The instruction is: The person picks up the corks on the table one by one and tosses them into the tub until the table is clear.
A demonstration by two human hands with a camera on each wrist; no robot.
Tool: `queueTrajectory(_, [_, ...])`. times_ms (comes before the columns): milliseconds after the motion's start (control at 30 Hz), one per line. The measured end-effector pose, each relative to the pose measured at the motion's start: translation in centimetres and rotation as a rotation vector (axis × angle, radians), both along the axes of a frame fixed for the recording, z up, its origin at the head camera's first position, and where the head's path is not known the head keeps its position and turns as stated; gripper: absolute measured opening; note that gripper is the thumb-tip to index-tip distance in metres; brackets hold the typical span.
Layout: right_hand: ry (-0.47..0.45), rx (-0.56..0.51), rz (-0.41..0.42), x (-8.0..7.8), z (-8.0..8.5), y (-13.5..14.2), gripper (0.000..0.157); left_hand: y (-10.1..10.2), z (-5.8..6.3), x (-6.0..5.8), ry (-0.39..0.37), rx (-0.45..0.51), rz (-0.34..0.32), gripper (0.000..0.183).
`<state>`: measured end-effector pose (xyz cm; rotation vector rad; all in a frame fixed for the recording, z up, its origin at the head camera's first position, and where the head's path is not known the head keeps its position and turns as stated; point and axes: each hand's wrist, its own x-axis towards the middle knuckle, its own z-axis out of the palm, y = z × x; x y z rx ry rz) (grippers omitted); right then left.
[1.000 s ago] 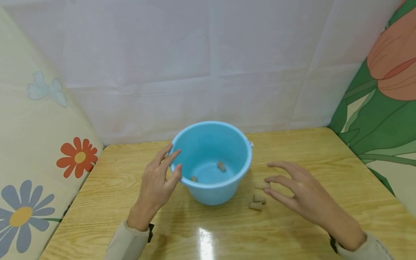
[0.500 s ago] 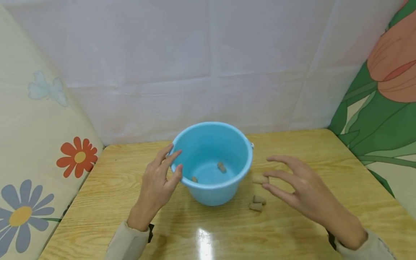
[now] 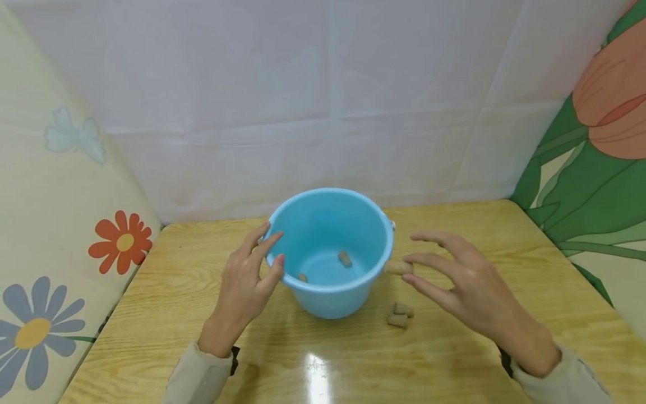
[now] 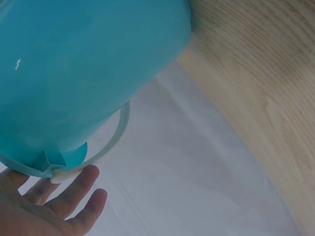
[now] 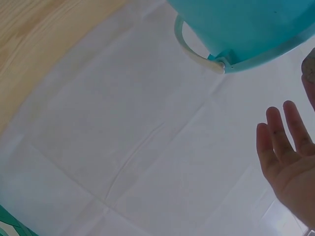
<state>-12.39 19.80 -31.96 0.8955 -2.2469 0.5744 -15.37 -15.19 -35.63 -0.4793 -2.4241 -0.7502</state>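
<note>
A light blue bucket (image 3: 330,300) stands upright on the table. My left hand (image 3: 244,280) holds its left rim, thumb and a finger over the edge; in the left wrist view the other fingers (image 4: 74,196) lie outside, by the handle joint. My right hand (image 3: 471,289) pinches a cork (image 3: 398,267) between thumb and index finger, just right of the bucket's rim. The other fingers are spread. Inside the bucket lie a cork (image 3: 345,258) and another one (image 3: 302,277), partly hidden by the near wall. Two corks, one here (image 3: 397,320) and one behind it (image 3: 403,310), lie on the table.
The wooden table (image 3: 323,353) carries the bucket. A white cloth (image 3: 323,101) hangs behind it. Flower-patterned panels stand at the left (image 3: 55,224) and right (image 3: 595,196). The bucket's pale handle (image 5: 194,55) hangs down on its far side.
My right hand has lifted the cork and carried it left and away from me, up to the bucket's rim. My left hand and the bucket have stayed in place.
</note>
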Motion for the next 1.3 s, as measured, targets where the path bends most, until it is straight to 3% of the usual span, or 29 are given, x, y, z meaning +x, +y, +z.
queueTrajectory(467, [0.009,-0.025,0.012,-1.0,0.4,-1.0,0.056,-0.1,0.0,-0.1,0.018,0.0,-0.008,0.043])
queueTrajectory(800, [0.068,-0.062,0.058,-1.9,0.2,-1.9,0.051,0.0,0.0,-0.1,0.016,-0.009,-0.005,0.043])
queueTrajectory(1300, [0.053,-0.064,0.075,-2.5,0.0,-2.6,0.051,0.0,0.1,-0.1,0.018,-0.01,-0.009,0.043])
